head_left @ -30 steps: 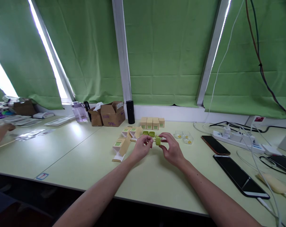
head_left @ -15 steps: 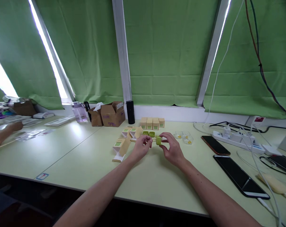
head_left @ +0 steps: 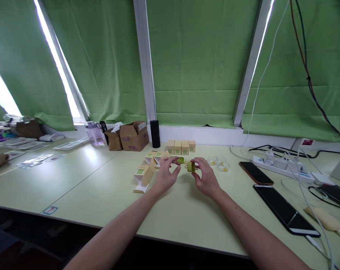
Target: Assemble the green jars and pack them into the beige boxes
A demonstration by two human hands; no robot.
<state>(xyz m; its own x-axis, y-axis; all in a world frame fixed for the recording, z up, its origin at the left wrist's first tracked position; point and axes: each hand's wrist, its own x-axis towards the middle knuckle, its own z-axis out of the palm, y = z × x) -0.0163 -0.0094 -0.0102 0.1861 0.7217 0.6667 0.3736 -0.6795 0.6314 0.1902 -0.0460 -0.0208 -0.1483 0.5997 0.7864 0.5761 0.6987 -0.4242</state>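
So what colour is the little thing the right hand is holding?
The little thing in the right hand is yellowish green, best seen in the head view.

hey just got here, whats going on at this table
A person holds a small green case in the right hand. The left hand is apart from it, thumb and fingers parted, close to another green piece. Boxes with open flaps lie left of the hands, a row of small boxes stands behind, and clear containers sit to the right.
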